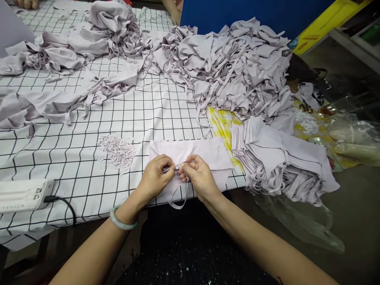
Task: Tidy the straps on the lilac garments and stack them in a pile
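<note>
A pale lilac garment (204, 152) lies flat at the near edge of the checked tablecloth (89, 130). My left hand (156, 176) and my right hand (198, 176) meet over its front edge, both pinched shut on a thin strap (178, 200) of the same cloth. The strap's loop hangs down below the table edge between my wrists. A pale green bangle (121, 221) sits on my left wrist. A small heap of cut lilac snippets (118, 150) lies just left of the garment.
A folded stack of lilac pieces (282, 162) overhangs the table's right corner, with a big loose pile (231, 67) behind it and more piles (103, 27) at the far left. A white device with a black cable (23, 194) sits near left. Plastic bags (353, 138) lie right. Another person's hand (26, 4) shows at the top left.
</note>
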Tool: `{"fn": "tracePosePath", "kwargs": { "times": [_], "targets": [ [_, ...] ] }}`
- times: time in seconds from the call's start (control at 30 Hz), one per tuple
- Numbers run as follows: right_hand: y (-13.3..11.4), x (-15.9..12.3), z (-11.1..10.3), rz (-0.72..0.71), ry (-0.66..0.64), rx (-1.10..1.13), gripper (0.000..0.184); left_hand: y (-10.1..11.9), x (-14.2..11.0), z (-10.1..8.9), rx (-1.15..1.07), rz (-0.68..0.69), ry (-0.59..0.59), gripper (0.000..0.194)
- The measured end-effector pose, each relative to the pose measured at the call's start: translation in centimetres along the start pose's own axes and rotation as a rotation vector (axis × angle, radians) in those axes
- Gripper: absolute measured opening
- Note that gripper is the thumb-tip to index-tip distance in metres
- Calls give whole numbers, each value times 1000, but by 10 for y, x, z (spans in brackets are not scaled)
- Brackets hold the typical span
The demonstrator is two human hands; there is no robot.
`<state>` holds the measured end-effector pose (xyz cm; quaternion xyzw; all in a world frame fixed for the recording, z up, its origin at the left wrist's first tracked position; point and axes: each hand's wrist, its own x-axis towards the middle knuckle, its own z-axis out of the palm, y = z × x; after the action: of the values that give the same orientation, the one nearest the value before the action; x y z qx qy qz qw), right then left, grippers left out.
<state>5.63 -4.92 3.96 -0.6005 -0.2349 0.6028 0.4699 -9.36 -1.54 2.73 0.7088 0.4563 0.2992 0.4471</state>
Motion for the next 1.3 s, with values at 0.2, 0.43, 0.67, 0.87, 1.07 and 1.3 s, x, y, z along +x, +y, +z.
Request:
{"fn": "tracePosePath", "kwargs": {
  "times": [0.2, 0.43, 0.67, 0.87, 1.07, 1.3],
  "targets": [
    [1, -1, 0, 24, -20, 18, 34, -1, -1, 1, 15, -1, 10, 14],
    [3, -2, 1, -30, 1, -19, 32, -3, -1, 2, 8, 6, 23, 13],
    [2, -7, 6, 30, -57, 31, 31, -2, -1, 3, -11, 0, 19, 14],
    [2, -5, 3, -84, 44, 7, 28, -3, -1, 3, -35, -16, 51, 13],
    [2, -4, 3, -72, 50, -29, 29, -3, -2, 2, -33, -1, 42, 13],
    [0, -1, 5, 3, 55, -42, 30, -4, -2, 3, -9, 26, 40, 12]
  ]
}}
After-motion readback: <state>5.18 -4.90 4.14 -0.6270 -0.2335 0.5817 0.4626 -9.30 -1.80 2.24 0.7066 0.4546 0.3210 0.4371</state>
